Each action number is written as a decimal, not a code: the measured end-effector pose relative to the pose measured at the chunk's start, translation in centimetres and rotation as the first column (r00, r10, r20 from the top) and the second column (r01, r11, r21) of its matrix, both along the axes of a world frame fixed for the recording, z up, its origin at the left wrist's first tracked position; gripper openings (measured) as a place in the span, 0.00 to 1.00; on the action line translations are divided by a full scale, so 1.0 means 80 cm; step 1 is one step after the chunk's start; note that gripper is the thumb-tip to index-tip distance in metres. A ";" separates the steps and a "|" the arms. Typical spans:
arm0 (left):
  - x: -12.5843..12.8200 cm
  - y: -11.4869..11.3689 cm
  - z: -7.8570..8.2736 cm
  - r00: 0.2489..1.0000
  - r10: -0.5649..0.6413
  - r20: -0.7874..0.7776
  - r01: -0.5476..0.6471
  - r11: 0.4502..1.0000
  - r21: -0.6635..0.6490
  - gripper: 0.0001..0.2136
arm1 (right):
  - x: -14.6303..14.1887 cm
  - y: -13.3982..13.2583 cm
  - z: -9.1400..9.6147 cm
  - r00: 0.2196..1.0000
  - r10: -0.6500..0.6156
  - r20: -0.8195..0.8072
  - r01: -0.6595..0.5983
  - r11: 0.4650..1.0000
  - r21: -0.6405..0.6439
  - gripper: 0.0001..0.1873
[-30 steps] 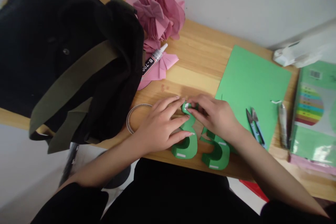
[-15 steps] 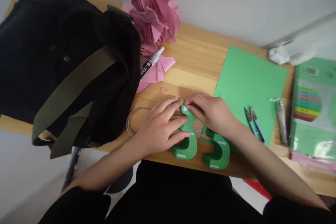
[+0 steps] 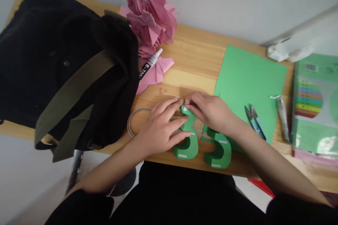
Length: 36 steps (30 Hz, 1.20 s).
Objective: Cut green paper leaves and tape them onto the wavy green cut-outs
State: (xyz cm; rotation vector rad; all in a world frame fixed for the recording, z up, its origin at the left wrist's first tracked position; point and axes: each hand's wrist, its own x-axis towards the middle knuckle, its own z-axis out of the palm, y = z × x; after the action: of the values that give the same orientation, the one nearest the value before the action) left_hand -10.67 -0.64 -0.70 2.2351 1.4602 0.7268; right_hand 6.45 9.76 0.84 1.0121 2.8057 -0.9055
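Observation:
Two green paper pieces shaped like thick curved figures stand near the front edge of the wooden table (image 3: 195, 59). My left hand (image 3: 161, 126) lies over the left green piece (image 3: 188, 144), fingers stretched flat and pressing its side. My right hand (image 3: 211, 110) pinches the top end of that same piece, where a small white strip shows. The right green piece (image 3: 219, 151) stands just under my right wrist, untouched.
A black bag (image 3: 60, 63) with olive straps fills the left side. Pink folded paper (image 3: 149, 14) and a glue tube (image 3: 149, 65) lie behind. A tape ring (image 3: 132, 121), a green sheet (image 3: 248, 77), snips (image 3: 255, 121), a pen-like tool (image 3: 283, 119) and a coloured-paper pack (image 3: 314, 109) lie right.
Both hands stay on the left green piece with only slight finger shifts. The view has drifted a little, so everything sits slightly lower and further left.

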 end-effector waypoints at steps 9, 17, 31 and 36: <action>0.000 0.000 0.000 1.000 -0.002 0.012 0.002 1.000 -0.016 0.17 | 0.018 -0.001 0.016 0.976 -0.106 -0.190 0.113 0.993 0.024 0.05; 0.000 -0.002 -0.003 1.000 0.009 0.023 -0.010 1.000 0.006 0.14 | 0.068 -0.007 0.038 0.536 -0.733 -0.418 0.757 0.637 -0.147 0.06; 0.004 0.005 -0.005 0.991 0.067 -0.116 -0.069 0.998 -0.014 0.20 | 0.196 0.029 0.042 0.320 -0.934 -0.158 0.945 0.303 0.120 0.05; 0.007 0.019 0.001 0.985 0.170 -0.026 -0.171 0.985 -0.028 0.14 | 0.209 0.044 0.043 0.445 -0.895 -0.009 0.844 0.417 0.337 0.13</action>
State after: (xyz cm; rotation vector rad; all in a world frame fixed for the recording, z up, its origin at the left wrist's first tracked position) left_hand -10.11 0.88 -0.60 2.1219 1.6782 0.7272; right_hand 23.18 13.25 4.27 2.5932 2.1212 -0.2999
